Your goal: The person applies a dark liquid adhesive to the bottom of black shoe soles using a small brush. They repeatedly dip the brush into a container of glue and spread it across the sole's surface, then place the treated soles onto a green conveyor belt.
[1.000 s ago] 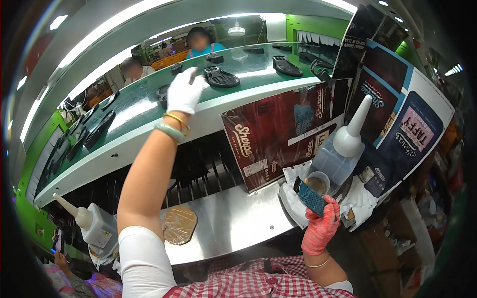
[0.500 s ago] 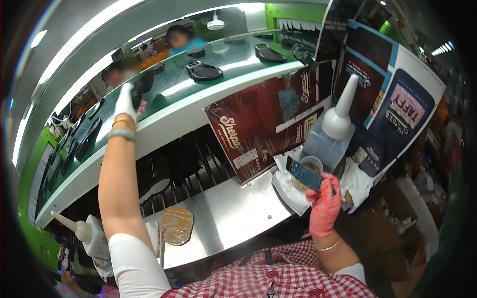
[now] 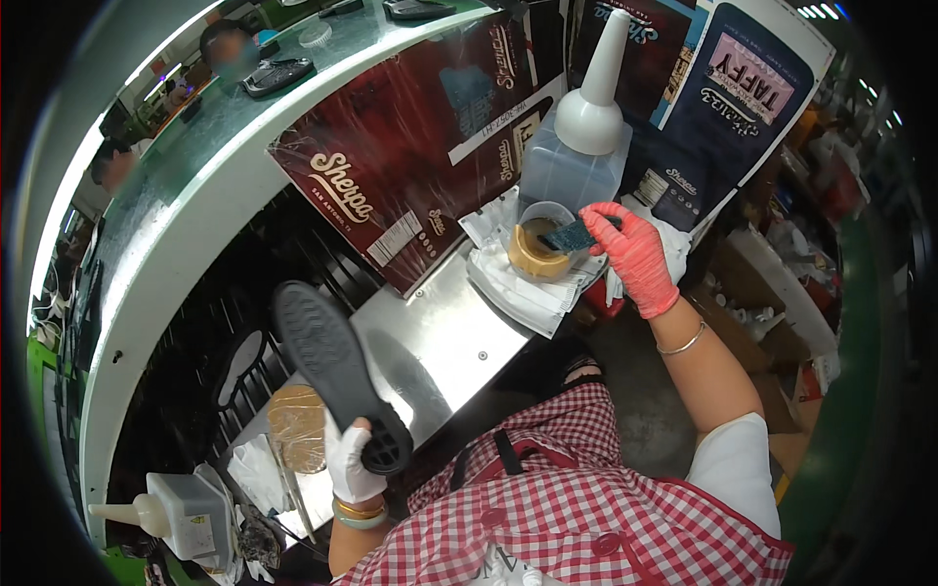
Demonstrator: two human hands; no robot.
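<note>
At the far left of the tabletop [image 3: 440,342] stands one squat plastic squeeze bottle [image 3: 186,508] with a pale cone nozzle that points left. Just right of it lies one round, tan, rough-looking pad [image 3: 298,428].

My left hand [image 3: 354,467], in a white glove, is closed around the heel end of one black shoe sole [image 3: 337,376]. The sole is a long, flat, rubbery oval with fine tread lines; its long axis runs from the heel in my grip up and to the left, toe end highest, over the bare steel tabletop.

Further right, white cloths [image 3: 518,283] lie bunched on the tabletop, and on them sits one clear round cup [image 3: 539,244] with tan contents. Behind it stands one large translucent jug [image 3: 572,166] topped by a tall white cone spout that points up.

My right hand [image 3: 630,256], in a pink rubber glove, is curled shut on one small dark blue sponge [image 3: 572,236], held at the rim of the cup.
</note>
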